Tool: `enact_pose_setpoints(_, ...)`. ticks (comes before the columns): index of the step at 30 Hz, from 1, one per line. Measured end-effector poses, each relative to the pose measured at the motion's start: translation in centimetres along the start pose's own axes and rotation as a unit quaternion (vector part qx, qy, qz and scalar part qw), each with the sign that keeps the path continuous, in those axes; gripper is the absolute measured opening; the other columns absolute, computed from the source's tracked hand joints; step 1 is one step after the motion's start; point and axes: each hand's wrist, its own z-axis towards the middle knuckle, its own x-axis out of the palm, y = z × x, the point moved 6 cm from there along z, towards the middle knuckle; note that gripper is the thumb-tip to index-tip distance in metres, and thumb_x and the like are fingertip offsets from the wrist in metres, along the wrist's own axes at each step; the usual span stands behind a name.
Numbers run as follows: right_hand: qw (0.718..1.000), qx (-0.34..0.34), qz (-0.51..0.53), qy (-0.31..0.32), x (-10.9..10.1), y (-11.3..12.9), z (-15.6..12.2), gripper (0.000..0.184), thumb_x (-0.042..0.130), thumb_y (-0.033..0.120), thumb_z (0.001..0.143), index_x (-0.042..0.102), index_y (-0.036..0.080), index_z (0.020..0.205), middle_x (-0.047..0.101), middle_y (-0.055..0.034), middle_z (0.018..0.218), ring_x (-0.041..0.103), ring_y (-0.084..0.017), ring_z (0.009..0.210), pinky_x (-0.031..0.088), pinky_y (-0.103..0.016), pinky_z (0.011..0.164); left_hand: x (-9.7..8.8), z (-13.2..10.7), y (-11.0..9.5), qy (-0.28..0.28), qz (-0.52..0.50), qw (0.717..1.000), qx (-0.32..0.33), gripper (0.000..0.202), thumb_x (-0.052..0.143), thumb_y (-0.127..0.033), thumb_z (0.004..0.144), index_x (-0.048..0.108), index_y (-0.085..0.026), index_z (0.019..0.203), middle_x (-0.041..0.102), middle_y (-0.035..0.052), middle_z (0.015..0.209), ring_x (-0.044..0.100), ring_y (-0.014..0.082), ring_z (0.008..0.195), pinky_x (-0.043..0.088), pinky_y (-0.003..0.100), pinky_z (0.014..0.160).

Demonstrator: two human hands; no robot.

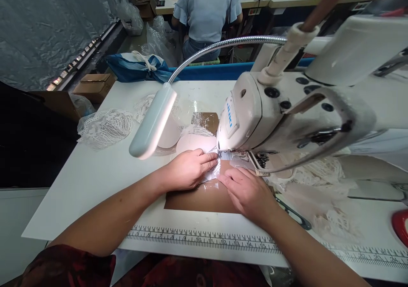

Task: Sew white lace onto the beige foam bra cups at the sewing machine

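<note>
White tabletop [70, 198] is filling the foreground, and beyond it one co-worker [208, 11] in a light-blue top is sitting, back turned, at another bench. One sewing machine [255, 108] is standing over the right half, and one gooseneck lamp [153, 121] is hanging its lit head left of the needle. Two pale cups [196, 143] are lying behind the hands; one bundle of white lace [106, 128] is resting at the left, and a lace heap [318, 172], its pieces too tangled to count, is spreading at the right. Blue letters on the machine are reading "JUKI", and one printed ruler [204, 238] is running along the near edge, showing numbers such as 10, 12 and 13.

One shiny whitish piece [210, 174] is lying at the needle, over a brown panel [194, 202]. Fingers extended and close together, the left hand [193, 168] is pressing it flat. Loosely bent, the right hand [248, 189] is touching its near right edge with a fingertip; whether it is pinching, I cannot tell.
</note>
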Motion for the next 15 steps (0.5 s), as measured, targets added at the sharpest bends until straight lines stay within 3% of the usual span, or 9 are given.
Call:
enact_pose_setpoints(8,0.996,0.044,-0.073,-0.024,0.1,-0.6,0.6,0.034,0.047,0.006,0.082,0.068,0.018,0.107,0.067,-0.0042,0.086,0.053,-0.018,0.077,0.036,-0.029,0.070,0.1,-0.1,0.4,-0.023,0.009,1.000,0.009,0.043,0.046,-0.018,0.089,0.053,-0.011,0.130,0.052,0.0112,0.137,0.051,0.0215,0.088,0.047,0.033,0.078)
enact_pose_setpoints(15,0.988,0.110,-0.104,-0.003,0.2,-1.3,1.0,0.042,0.049,0.008,0.082,0.065,0.024,0.117,0.067,-0.0060,0.092,0.054,-0.019,0.076,0.038,-0.030,0.067,0.2,0.0,0.9,-0.024,-0.001,1.000,-0.006,0.044,0.044,-0.013,0.087,0.054,-0.013,0.130,0.054,0.0107,0.135,0.050,0.0213,0.089,0.046,0.033,0.076)
